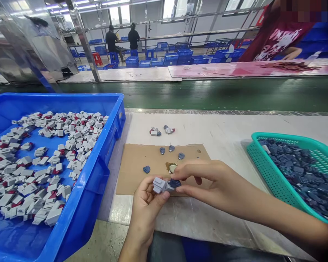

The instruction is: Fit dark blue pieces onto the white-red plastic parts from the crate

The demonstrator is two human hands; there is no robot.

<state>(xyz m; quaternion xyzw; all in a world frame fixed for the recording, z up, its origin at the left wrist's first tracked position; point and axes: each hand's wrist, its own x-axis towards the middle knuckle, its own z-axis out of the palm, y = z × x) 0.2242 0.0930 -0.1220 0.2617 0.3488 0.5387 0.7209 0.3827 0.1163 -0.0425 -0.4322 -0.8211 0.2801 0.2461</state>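
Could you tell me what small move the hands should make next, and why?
Probably press the dark blue piece fully onto the grey part: the left hand pinches the grey part, the right hand holds the blue piece against it, and the two already touch.

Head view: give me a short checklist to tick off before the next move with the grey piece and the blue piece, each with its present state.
1. Grey piece pinched in the left hand: ok.
2. Dark blue piece held by the right hand against the grey piece: ok.
3. Whether the two pieces are fully seated together: cannot tell, the fingers cover the joint.
4. Spare blue pieces lying on the cardboard sheet: ok.
5. Blue bin holds grey parts, and the teal basket holds dark blue ones: ok.
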